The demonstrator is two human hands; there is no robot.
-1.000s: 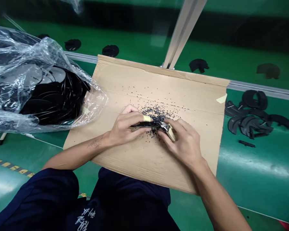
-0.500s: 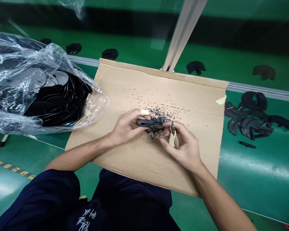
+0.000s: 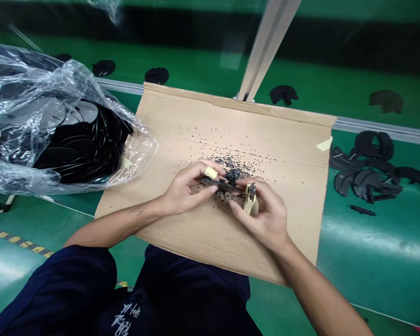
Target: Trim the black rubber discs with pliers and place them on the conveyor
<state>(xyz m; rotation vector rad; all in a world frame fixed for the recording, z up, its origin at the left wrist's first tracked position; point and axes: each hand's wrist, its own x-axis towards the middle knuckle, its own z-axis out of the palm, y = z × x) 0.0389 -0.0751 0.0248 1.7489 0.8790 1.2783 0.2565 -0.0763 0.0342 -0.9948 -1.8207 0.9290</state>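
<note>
My left hand (image 3: pixel 187 189) pinches a thin black plastic strip (image 3: pixel 219 185) between its fingers and thumb, and a beige tape wrap (image 3: pixel 210 172) covers the thumb. My right hand (image 3: pixel 262 212) grips small cutting pliers (image 3: pixel 251 199) with beige-wrapped handles, their dark jaws pointing up close to the strip's far end. Both hands hover over a sheet of flattened cardboard (image 3: pixel 266 135). Directly beneath them lies a scatter of black plastic crumbs (image 3: pixel 233 171). The fingers hide part of the strip and the pliers.
A clear plastic bag (image 3: pixel 17 84) of stacked black discs (image 3: pixel 80 149) lies left of the cardboard. Black curved pieces (image 3: pixel 367 182) lie on the green bench to the right. A metal rail (image 3: pixel 385 130) and an upright aluminium post (image 3: pixel 269 46) stand behind.
The pliers have turned from lying tilted to nearly upright. My left hand has lifted slightly, with the strip's end now angled toward the pliers' jaws.
</note>
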